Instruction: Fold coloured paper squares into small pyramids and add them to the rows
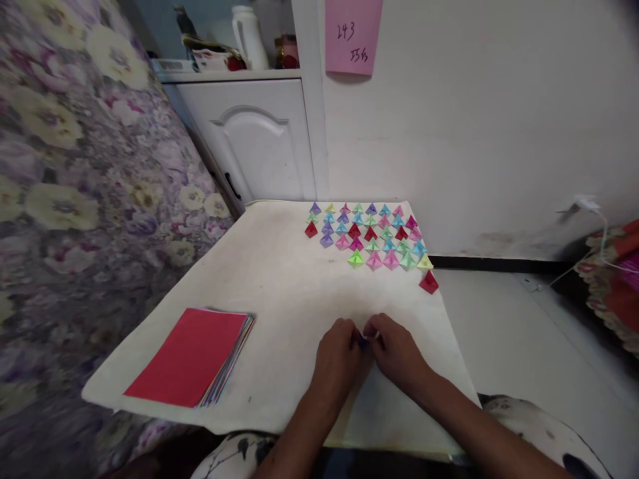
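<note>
Between my two hands, just above the cream tabletop, is a small piece of dark blue or purple folded paper (pixel 363 341), mostly hidden by the fingers. My left hand (pixel 339 349) is closed on its left side, thumb and fingers pinched together. On the other side my right hand (pixel 394 346) is closed on it too, fingertips bent inward. Farther back on the table stand several rows of small folded paper pieces in many colours, among them a lime green one (pixel 355 259). A red folded piece (pixel 428 283) sits apart at the right edge.
A stack of coloured paper (pixel 190 359) with a red sheet on top lies at the table's left. Behind the table are a white cabinet (pixel 249 133) and a wall with a pink note (pixel 352 36). A floral curtain (pixel 94 199) hangs at the left.
</note>
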Demonstrator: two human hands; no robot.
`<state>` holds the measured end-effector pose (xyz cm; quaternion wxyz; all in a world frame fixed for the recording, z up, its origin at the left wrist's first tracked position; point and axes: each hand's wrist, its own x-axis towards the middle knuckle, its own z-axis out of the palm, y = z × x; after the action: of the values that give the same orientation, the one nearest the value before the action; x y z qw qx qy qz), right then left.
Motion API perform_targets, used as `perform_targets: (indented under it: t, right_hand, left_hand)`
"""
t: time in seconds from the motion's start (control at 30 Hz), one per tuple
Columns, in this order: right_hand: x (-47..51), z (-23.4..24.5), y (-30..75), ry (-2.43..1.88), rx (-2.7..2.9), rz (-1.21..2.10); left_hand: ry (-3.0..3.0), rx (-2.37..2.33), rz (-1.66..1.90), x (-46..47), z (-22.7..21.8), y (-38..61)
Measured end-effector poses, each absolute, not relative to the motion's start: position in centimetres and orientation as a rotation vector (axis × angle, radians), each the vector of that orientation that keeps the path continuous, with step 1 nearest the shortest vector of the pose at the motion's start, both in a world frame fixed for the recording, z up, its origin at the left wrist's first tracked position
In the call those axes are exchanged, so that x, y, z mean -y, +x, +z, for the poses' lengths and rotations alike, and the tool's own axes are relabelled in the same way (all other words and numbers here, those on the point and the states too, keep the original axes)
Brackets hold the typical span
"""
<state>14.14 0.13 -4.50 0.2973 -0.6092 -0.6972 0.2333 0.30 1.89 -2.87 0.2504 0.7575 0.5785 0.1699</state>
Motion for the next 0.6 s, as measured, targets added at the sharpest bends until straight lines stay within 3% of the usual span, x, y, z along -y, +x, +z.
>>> perform_targets:
  t: [0.37, 0.6]
  right_hand:
    - [-0.23, -4.45, 13.51, -1.717, 1.902, 0.546]
    - [0.2, -4.09, 13.15, -1.714, 2.046, 0.428]
  left_hand:
    - [2.174, -1.613, 0.257, -1.46, -2.5, -0.23]
    - [2.168, -1.621, 0.311, -1.42, -3.1, -0.43]
